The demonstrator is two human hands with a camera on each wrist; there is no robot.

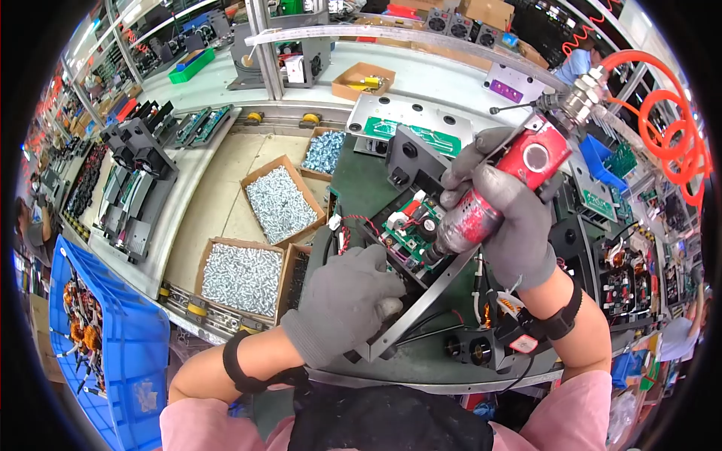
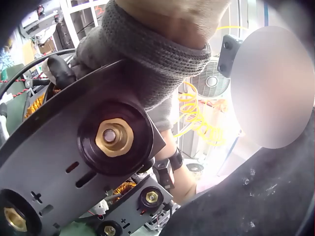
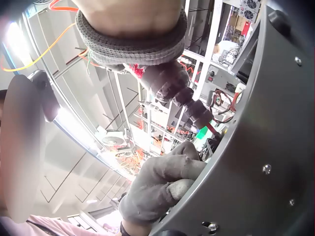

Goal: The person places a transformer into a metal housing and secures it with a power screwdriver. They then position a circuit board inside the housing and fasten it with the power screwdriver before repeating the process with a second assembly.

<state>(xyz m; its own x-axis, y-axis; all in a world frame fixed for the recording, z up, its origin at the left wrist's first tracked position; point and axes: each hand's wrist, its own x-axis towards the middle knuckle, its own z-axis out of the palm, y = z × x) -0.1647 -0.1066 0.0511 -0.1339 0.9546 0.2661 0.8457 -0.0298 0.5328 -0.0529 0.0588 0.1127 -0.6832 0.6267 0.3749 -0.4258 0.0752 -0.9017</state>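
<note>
Right hand (image 1: 515,225) grips screwdriver (image 1: 535,156) — left hand (image 1: 342,301) holds chassis (image 1: 425,297).

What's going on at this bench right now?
A person in grey gloves is working on an open metal chassis. The right hand grips a red air screwdriver, its tip down by the green circuit board inside. The left hand holds the chassis by its front edge, fingers curled over it. Open cartons of screws sit to the left.

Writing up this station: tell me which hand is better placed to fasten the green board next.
Right, probably. The right hand grips the red air screwdriver, its tip down at the green circuit board; the left hand grips the metal panel.
</note>
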